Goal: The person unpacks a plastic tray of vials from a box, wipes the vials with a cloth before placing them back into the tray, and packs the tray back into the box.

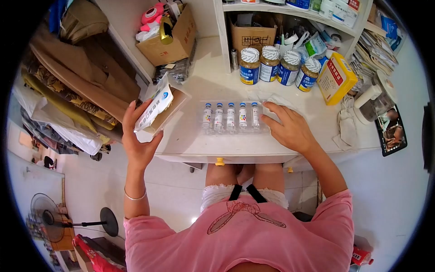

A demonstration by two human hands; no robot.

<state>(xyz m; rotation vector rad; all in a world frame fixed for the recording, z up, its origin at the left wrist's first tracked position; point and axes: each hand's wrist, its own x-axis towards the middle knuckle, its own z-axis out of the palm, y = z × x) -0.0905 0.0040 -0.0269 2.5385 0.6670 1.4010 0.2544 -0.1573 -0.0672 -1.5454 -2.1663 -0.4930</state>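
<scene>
The left hand (pixel 138 129) grasps a white printed carton (pixel 155 111), thumb on its lower edge and fingers behind its left side, holding it tilted above the left part of the white desk (pixel 181 144). On the desk, right of the carton and apart from it, lies a clear plastic tray (pixel 203 129) with five small blue-capped vials (pixel 230 117) side by side in a row, their white labels facing up (the print is too small to read). The right hand (pixel 290 128) is at the tray's right end, fingers stretched out and fingertips just beside the last vial; whether they pinch the tray's edge or merely rest there, I cannot tell. Beyond the tray stand four jars (pixel 269 68) with blue labels and patterned white lids, near a yellow box (pixel 336 78). Farther right are a glass kettle (pixel 382 102), a crumpled whitish cloth (pixel 345 129) and a tablet (pixel 392 133) with a lit screen. An open cardboard box (pixel 174 44) sits toward the back left.
</scene>
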